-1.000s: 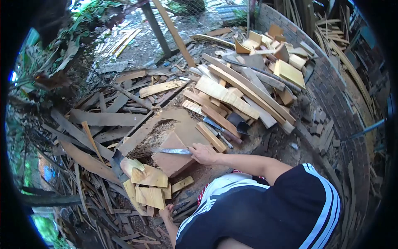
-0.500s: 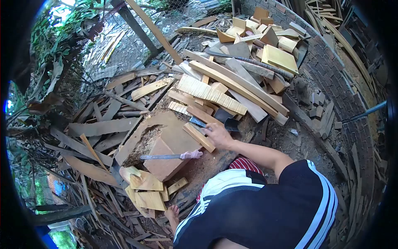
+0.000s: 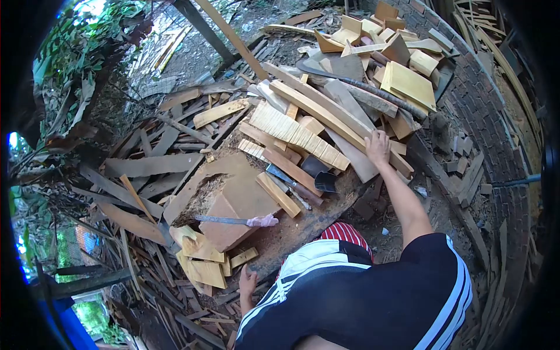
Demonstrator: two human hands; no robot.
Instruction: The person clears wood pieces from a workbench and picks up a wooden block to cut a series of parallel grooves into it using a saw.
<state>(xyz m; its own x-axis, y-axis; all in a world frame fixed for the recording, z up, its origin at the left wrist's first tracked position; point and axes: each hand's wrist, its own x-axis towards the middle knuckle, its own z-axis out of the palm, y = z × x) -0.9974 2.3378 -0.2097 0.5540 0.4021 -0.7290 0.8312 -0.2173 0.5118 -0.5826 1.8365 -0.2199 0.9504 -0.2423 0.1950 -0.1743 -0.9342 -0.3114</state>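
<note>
My right hand (image 3: pixel 378 148) is on the long wooden beams at the right of the pile, its fingers curled over a pale beam (image 3: pixel 324 116). Low on the left, my left hand (image 3: pixel 248 282) is closed beside the edge of the log, near small yellow wood pieces (image 3: pixel 207 273); whatever it holds, if anything, is too small to make out. A blade with a cloth-wrapped handle (image 3: pixel 262 221) lies across a brown wood block (image 3: pixel 224 224). A tool with a blue part (image 3: pixel 281 175) rests between a short light stick (image 3: pixel 278 195) and a brown bar (image 3: pixel 293 171).
Notched wood (image 3: pixel 298 134) lies across the pile, near a dark curved piece (image 3: pixel 319 172). Yellow offcuts (image 3: pixel 408 84) are heaped at the back right, before a brick wall (image 3: pixel 475 99). Scrap boards (image 3: pixel 146 165) cover the left side. A slanting post (image 3: pixel 204 29) stands behind.
My right hand has moved from beside the short stick and the blue-marked tool, up and right to the long beams. My left hand has shifted slightly up. The view has tilted a little.
</note>
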